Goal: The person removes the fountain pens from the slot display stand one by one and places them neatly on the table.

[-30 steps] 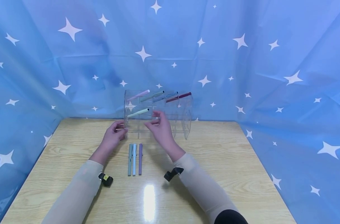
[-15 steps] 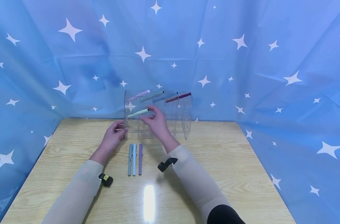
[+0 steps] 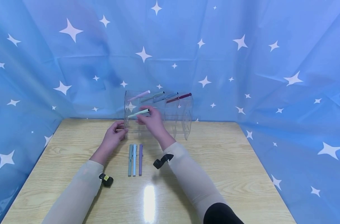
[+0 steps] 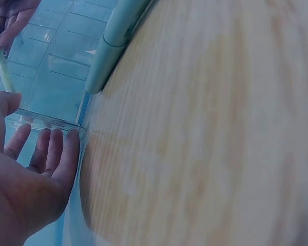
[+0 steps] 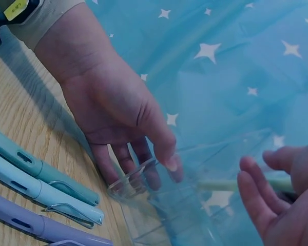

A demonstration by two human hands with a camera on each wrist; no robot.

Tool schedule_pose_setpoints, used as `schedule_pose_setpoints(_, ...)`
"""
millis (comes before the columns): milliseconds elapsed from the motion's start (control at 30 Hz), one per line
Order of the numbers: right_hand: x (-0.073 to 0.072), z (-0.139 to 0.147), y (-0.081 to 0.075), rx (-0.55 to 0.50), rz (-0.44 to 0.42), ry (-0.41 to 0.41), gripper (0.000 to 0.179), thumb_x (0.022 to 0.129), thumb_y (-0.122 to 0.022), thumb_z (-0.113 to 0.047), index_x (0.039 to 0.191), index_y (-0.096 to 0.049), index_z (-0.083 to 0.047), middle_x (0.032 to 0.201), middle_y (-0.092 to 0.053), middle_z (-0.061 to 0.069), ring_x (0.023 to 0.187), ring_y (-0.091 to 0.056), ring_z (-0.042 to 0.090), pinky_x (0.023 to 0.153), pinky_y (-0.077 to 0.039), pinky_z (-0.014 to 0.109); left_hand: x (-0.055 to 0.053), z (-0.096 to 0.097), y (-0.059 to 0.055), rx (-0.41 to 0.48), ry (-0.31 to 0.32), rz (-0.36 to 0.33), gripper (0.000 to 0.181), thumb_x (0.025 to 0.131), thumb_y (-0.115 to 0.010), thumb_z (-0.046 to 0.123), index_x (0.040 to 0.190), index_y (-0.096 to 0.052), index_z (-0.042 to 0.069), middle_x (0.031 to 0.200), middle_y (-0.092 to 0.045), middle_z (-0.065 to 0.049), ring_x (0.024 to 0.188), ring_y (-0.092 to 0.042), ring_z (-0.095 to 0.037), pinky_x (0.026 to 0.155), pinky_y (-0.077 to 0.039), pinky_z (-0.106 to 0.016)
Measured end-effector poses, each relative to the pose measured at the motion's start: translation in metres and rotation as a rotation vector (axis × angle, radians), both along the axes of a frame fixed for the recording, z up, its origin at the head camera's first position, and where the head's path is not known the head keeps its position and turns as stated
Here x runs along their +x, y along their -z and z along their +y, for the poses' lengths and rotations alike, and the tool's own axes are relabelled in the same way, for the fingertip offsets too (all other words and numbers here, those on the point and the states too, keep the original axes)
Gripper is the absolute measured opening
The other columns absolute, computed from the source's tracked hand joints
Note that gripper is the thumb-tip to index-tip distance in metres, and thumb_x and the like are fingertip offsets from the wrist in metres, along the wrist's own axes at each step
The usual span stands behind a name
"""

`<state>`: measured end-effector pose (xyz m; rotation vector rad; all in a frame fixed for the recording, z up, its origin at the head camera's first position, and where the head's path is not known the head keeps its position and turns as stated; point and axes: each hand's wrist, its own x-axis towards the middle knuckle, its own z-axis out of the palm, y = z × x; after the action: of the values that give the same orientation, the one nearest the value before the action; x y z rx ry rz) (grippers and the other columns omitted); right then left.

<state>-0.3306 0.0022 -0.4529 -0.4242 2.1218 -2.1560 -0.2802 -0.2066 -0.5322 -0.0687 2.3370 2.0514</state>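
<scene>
A clear acrylic pen rack (image 3: 183, 124) stands at the back of the table. My left hand (image 3: 114, 132) grips its left side; in the left wrist view the thumb and fingers of this hand (image 4: 31, 184) lie about the clear panel's edge. My right hand (image 3: 154, 121) is at a light green pen (image 3: 143, 111) lying slanted in the rack's lower row, with thumb and index finger on either side of it. Pink (image 3: 140, 95), green (image 3: 156, 96), blue (image 3: 167, 97) and dark red (image 3: 181, 97) pens lie in the top row.
Green-grey (image 3: 130, 161), light blue (image 3: 134, 161) and purple (image 3: 140, 160) pens lie side by side on the wooden table (image 3: 214, 168), in front of the rack. A blue star-patterned cloth (image 3: 170, 37) hangs behind and at both sides.
My right hand has moved left along the rack from the middle of the lower row to the light green pen. The left hand keeps its place on the rack's side.
</scene>
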Motion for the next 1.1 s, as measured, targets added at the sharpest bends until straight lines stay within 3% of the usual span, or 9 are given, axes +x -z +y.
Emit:
schedule_pose_setpoints(200, -0.004, -0.004, 0.003, -0.066, -0.064, -0.023, 0.047, 0.102, -0.077, 0.001, 0.146, -0.063, 0.004, 0.124, -0.077, 0.012, 0.086, -0.080, 0.024, 0.085, -0.069, 0.039, -0.001, 0.001, 0.001, -0.012, -0.007, 0.001, 0.056, 0.113, -0.066, 0.024, 0.164, -0.049, 0.010, 0.148, -0.055, -0.020, 0.123, -0.063, -0.034, 0.096, -0.060, -0.034)
schedule_pose_setpoints(333, -0.005, -0.004, 0.004, -0.014, -0.060, -0.042, 0.034, 0.104, -0.076, -0.001, 0.138, -0.069, 0.003, 0.119, -0.077, 0.017, 0.083, -0.080, 0.022, 0.083, -0.069, 0.038, -0.002, 0.001, 0.002, -0.012, -0.007, 0.007, 0.054, 0.113, -0.065, 0.023, 0.163, -0.049, 0.009, 0.147, -0.055, -0.020, 0.123, -0.062, -0.035, 0.095, -0.060, -0.033)
schedule_pose_setpoints(500, -0.007, -0.006, 0.004, 0.062, -0.013, -0.061, 0.033, 0.107, -0.073, -0.003, 0.137, -0.068, 0.007, 0.122, -0.076, 0.019, 0.080, -0.080, 0.023, 0.080, -0.069, 0.037, -0.001, -0.001, 0.002, -0.012, -0.006, 0.006, 0.053, 0.113, -0.064, 0.022, 0.163, -0.049, 0.009, 0.149, -0.054, -0.022, 0.125, -0.061, -0.038, 0.096, -0.059, -0.035)
schedule_pose_setpoints(633, -0.007, -0.011, 0.004, 0.105, 0.026, -0.027, 0.031, 0.107, -0.073, -0.002, 0.135, -0.070, 0.009, 0.117, -0.078, 0.016, 0.077, -0.080, 0.027, 0.075, -0.069, 0.036, 0.000, 0.000, 0.000, -0.003, -0.004, 0.000, 0.055, 0.113, -0.064, 0.020, 0.165, -0.047, 0.009, 0.151, -0.053, -0.023, 0.129, -0.060, -0.040, 0.100, -0.059, -0.038)
schedule_pose_setpoints(767, -0.006, -0.015, 0.004, 0.124, 0.042, 0.009, 0.027, 0.107, -0.073, -0.003, 0.132, -0.072, 0.007, 0.115, -0.079, 0.010, 0.070, -0.078, 0.022, 0.070, -0.069, 0.033, 0.000, 0.000, 0.000, -0.003, -0.003, -0.003, 0.057, 0.113, -0.064, 0.021, 0.166, -0.046, 0.009, 0.151, -0.052, -0.023, 0.132, -0.060, -0.040, 0.101, -0.059, -0.039)
schedule_pose_setpoints(867, -0.006, -0.017, 0.005, 0.119, 0.044, 0.036, 0.025, 0.107, -0.074, -0.004, 0.130, -0.073, 0.005, 0.114, -0.080, 0.008, 0.067, -0.075, 0.016, 0.068, -0.068, 0.034, -0.001, 0.000, 0.000, -0.008, -0.009, -0.001, 0.056, 0.113, -0.065, 0.022, 0.164, -0.048, 0.010, 0.150, -0.053, -0.022, 0.131, -0.061, -0.039, 0.100, -0.060, -0.038)
schedule_pose_setpoints(1100, -0.005, -0.018, 0.010, 0.045, 0.043, 0.104, 0.022, 0.106, -0.075, -0.006, 0.127, -0.075, 0.003, 0.111, -0.080, 0.007, 0.067, -0.074, 0.019, 0.069, -0.069, 0.039, 0.000, 0.000, 0.000, -0.004, -0.003, -0.013, 0.057, 0.112, -0.066, 0.022, 0.165, -0.047, 0.011, 0.150, -0.053, -0.021, 0.132, -0.059, -0.039, 0.108, -0.058, -0.044)
